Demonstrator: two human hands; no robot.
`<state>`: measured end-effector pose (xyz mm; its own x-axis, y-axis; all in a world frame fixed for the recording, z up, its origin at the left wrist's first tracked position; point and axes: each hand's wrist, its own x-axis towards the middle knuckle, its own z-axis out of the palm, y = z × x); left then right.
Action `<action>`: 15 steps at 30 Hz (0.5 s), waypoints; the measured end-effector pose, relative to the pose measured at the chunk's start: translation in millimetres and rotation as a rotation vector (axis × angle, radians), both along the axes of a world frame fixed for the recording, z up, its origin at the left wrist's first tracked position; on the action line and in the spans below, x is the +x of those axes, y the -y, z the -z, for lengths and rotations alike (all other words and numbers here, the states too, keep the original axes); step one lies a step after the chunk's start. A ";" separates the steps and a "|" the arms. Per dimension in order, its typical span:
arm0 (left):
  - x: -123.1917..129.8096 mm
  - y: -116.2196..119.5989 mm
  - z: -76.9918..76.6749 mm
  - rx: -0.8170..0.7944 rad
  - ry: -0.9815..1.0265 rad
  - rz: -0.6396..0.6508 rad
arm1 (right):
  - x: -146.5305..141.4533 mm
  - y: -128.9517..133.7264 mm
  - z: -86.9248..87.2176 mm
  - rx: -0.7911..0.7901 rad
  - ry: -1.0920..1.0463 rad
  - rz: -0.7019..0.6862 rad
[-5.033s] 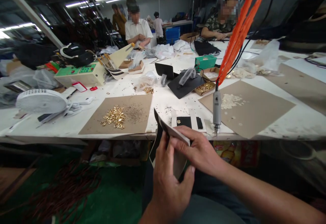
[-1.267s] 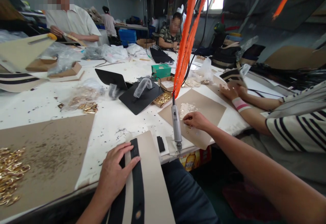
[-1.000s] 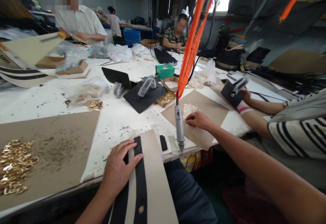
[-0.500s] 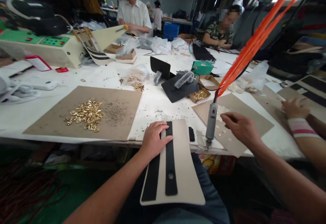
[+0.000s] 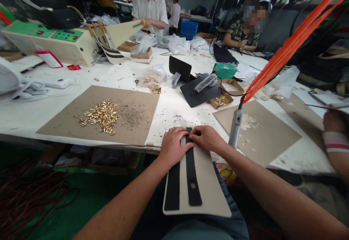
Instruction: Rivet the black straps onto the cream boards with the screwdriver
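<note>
A beige panel (image 5: 207,182) with two black strips lies across my lap and the table edge. The longer black strip (image 5: 192,167) has a small round metal piece near its lower end. My left hand (image 5: 174,143) rests on the panel's upper left, fingers and thumb around the top of that strip, gripping panel and strip. At the strip's upper end my right hand (image 5: 204,137) is pinched, its fingertips close to my left fingers. Whatever is between the right fingertips is too small to make out.
A grey tool (image 5: 235,129) hangs from orange cords right of my hands. Gold metal pieces (image 5: 102,116) lie on brown board at left; small pale discs (image 5: 248,121) on board at right. Black plates (image 5: 200,91) stand beyond. Another person's wrist (image 5: 336,142) is far right.
My right hand has moved left from the board with the pale discs to the top of the black strip. The view has shifted slightly; my left hand stays on the panel.
</note>
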<state>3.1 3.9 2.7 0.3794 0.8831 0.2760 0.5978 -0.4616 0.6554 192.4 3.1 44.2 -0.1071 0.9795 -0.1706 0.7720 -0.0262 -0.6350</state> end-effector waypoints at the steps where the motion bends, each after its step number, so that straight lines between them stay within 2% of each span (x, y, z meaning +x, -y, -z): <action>1: 0.0 0.0 0.1 0.000 -0.003 0.001 | 0.2 -0.9 -0.7 -0.010 0.010 0.006; 7: -0.4 0.0 -0.9 -0.006 -0.016 0.008 | -2.5 -11.1 -2.3 -0.050 0.010 -0.014; 10: -0.8 -0.9 -0.1 0.007 -0.009 0.016 | -2.5 -5.7 -9.3 -0.041 -0.070 -0.028; 12: -0.7 -2.2 1.6 0.026 0.006 0.018 | 3.4 8.2 -17.9 0.021 -0.196 0.070; 15: 0.1 -5.0 5.1 0.047 0.021 0.022 | 27.2 40.1 -28.3 0.236 -0.352 0.388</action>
